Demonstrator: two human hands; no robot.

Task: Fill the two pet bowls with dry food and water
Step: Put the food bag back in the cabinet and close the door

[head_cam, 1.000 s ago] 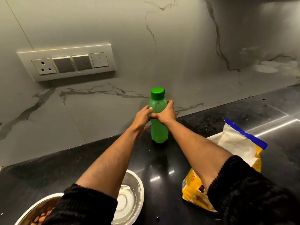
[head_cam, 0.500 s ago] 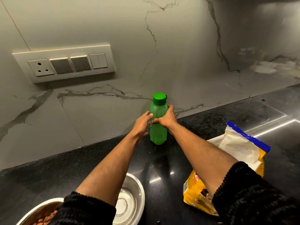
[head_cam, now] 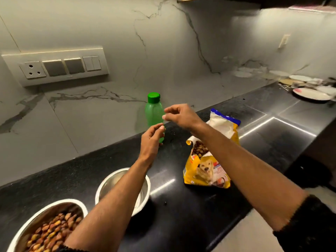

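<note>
A capped green bottle stands upright at the back of the black counter, by the wall. My left hand hovers just in front of its lower part, fingers loosely curled and holding nothing. My right hand hangs beside the bottle's right side, fingers relaxed, apart from it. Near the front left, a steel bowl holds brown dry food. A second steel bowl sits to its right, partly hidden by my left forearm. The yellow dog-food bag lies open on the counter under my right arm.
A switch panel is mounted on the marble wall at the left. Plates are stacked at the far right end of the counter. The counter's front edge runs diagonally at lower right, with pale floor beyond it.
Both hands have let go of the green bottle and drawn back from it. The bottle stays standing by the wall. The view has widened and tilted down, showing both bowls.
</note>
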